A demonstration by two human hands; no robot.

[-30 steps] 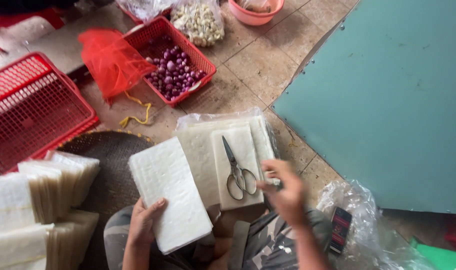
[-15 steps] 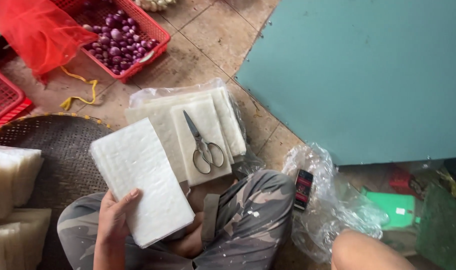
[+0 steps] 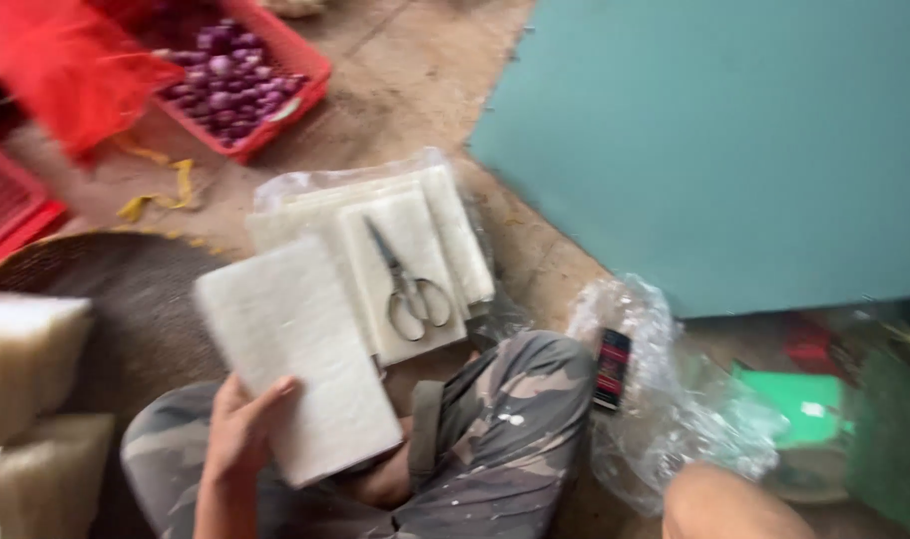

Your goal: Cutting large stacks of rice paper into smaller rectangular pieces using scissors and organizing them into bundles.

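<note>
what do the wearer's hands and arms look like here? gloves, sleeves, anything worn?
Left hand is bare: no glove, and no ring or wristband that the blurred frame shows. The forearm below it is bare too, no sleeve visible. The right hand is out of frame; only a bare rounded limb part shows at the bottom right edge, and I cannot tell which part.

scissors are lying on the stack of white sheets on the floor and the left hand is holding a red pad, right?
Not quite. The pad in the left hand is white, not red, as the head view shows. The scissors do lie on the stack of white sheets on the floor.
</note>
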